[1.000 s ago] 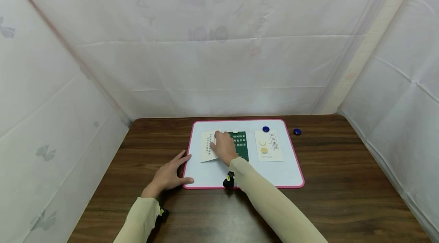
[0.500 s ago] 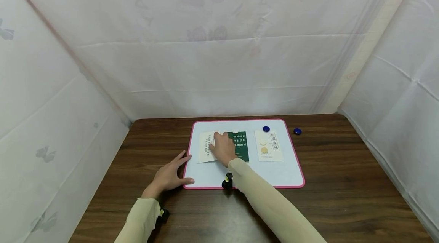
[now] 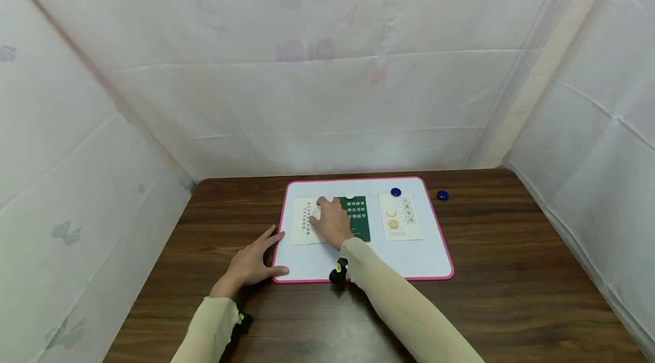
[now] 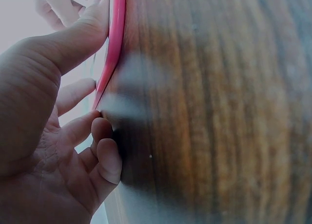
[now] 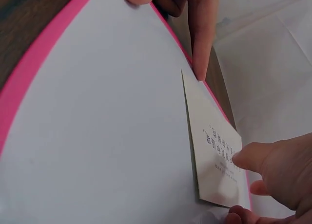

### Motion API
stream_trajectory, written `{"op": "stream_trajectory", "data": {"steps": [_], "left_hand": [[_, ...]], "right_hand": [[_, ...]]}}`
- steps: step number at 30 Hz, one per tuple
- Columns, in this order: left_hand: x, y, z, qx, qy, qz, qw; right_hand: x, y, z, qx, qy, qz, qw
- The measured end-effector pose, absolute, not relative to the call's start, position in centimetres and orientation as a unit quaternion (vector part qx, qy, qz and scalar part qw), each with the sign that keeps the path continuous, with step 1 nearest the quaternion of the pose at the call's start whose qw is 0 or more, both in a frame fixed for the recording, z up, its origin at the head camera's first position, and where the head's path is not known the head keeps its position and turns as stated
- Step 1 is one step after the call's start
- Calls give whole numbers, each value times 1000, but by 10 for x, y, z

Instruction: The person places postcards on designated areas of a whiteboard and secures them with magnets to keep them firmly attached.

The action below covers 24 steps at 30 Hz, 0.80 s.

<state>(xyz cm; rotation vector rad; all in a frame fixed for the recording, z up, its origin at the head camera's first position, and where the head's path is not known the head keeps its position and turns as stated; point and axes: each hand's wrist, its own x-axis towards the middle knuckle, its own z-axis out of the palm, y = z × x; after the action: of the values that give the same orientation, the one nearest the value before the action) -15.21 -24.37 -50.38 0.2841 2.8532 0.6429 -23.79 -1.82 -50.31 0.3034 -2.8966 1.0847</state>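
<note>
A whiteboard (image 3: 307,263) with a pink rim lies flat on the wooden table. Over its left half, my right hand (image 3: 334,222) holds a cream card (image 3: 301,221) printed with dark characters. In the right wrist view the thumb (image 5: 253,157) lies on the card's face and other fingertips are at its end. Part of the card is hidden under the hand. My left hand (image 3: 251,260) rests spread at the board's near-left corner, its thumb (image 4: 85,36) on the front rim and fingertips at the left rim. Beside the right hand lies a green card (image 3: 360,219), partly covered, with a white round magnet (image 3: 349,196) at its top.
Another cream card (image 3: 401,226) with a moon drawing lies on the board's right side, a dark blue round magnet (image 3: 396,192) at its top. A second blue magnet (image 3: 442,195) sits on the table (image 3: 522,260) right of the board. Pale sheeting (image 3: 327,112) encloses the back and sides.
The cream card under my right hand has shifted slightly left and turned straighter, its lower edge now more level. The right hand moved a little left with it. My left hand has stayed put.
</note>
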Motion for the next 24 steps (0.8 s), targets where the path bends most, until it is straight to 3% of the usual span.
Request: {"op": "stream_trajectory", "data": {"steps": [24], "left_hand": [[-151,-245,-505,95,966,221,97]], "right_hand": [[-235,-1,-495,119,-894,430,25]]}}
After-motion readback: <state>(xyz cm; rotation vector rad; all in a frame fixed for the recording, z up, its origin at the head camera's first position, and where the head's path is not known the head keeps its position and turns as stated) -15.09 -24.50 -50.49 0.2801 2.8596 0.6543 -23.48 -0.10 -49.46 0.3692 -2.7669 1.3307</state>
